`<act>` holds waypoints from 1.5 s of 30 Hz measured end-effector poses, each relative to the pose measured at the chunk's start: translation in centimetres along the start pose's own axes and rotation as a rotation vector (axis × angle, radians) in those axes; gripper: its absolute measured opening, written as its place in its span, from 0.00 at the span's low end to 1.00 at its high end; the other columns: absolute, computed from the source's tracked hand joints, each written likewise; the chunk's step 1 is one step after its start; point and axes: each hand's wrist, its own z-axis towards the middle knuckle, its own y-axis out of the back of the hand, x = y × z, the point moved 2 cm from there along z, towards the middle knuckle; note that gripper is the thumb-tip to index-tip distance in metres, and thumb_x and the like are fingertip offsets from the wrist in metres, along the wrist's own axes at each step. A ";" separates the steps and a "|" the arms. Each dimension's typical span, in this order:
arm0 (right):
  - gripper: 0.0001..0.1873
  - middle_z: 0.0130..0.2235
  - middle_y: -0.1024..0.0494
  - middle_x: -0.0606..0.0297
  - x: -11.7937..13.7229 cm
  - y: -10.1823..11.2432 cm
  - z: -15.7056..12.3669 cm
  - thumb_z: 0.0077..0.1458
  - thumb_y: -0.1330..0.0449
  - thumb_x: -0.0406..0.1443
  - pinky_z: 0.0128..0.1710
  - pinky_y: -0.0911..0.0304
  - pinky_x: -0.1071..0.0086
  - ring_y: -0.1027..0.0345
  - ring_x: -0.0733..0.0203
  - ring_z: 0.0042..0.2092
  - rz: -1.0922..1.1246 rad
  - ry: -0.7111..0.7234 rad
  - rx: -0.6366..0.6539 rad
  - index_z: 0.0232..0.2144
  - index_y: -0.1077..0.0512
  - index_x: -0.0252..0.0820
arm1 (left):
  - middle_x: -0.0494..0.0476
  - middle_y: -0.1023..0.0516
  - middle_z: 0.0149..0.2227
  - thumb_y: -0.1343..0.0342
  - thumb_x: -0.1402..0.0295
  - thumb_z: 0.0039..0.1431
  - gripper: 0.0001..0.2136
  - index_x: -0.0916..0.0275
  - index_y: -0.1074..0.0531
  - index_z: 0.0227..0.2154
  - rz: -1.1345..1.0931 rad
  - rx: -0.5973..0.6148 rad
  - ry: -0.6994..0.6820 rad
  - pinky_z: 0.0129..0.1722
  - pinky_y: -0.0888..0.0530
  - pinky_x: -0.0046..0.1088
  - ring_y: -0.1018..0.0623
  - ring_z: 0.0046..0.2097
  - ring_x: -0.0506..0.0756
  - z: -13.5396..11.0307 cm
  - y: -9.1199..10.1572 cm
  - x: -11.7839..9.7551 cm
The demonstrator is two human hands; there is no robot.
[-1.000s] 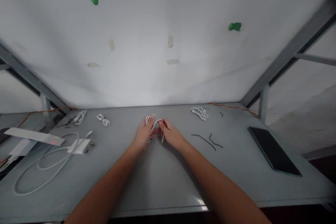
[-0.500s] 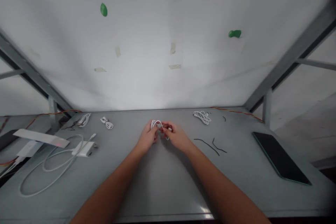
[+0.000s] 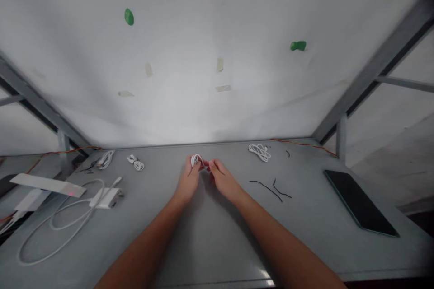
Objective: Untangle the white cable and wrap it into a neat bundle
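looping over the far middle of the counter, a white cable is clasped by the left hand; a strand is pinched by the right hand; black strips are strewn at right.

Held cable: smooth plastic, matt. Charger left: smooth plastic. Table: smooth, painted-metal look, glossy glint at near edge. Tablet right: smooth, glass-like face. Frame: metal. Far wall: matt. Tape on it: papery, matt.
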 end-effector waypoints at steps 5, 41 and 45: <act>0.26 0.24 0.28 0.70 -0.9 -0.6 0.0 0.64 0.48 0.61 0.25 0.37 0.67 0.35 0.61 0.24 0.155 -0.157 0.074 0.34 0.33 0.46 | 0.64 0.21 0.44 0.58 0.52 0.73 0.20 0.62 0.35 0.55 0.421 0.153 -0.141 0.49 0.25 0.40 0.20 0.45 0.60 -0.8 0.1 -1.1; 0.11 0.32 0.21 0.53 3.6 10.9 -1.1 0.48 0.33 0.29 0.42 0.39 0.61 0.26 0.47 0.42 -0.908 -0.093 -0.080 0.21 0.30 0.44 | 0.47 0.31 0.22 0.43 0.46 0.63 0.20 0.59 0.30 0.33 0.095 0.118 0.097 0.19 0.42 0.22 0.36 0.19 0.48 -0.1 0.1 0.1; 0.11 0.26 0.22 0.52 2.6 15.0 -2.1 0.43 0.30 0.27 0.40 0.38 0.61 0.23 0.44 0.42 -1.122 -0.373 0.003 0.18 0.27 0.43 | 0.46 0.33 0.22 0.44 0.48 0.65 0.18 0.59 0.32 0.32 0.052 0.026 0.105 0.20 0.43 0.22 0.35 0.20 0.47 0.3 0.8 0.6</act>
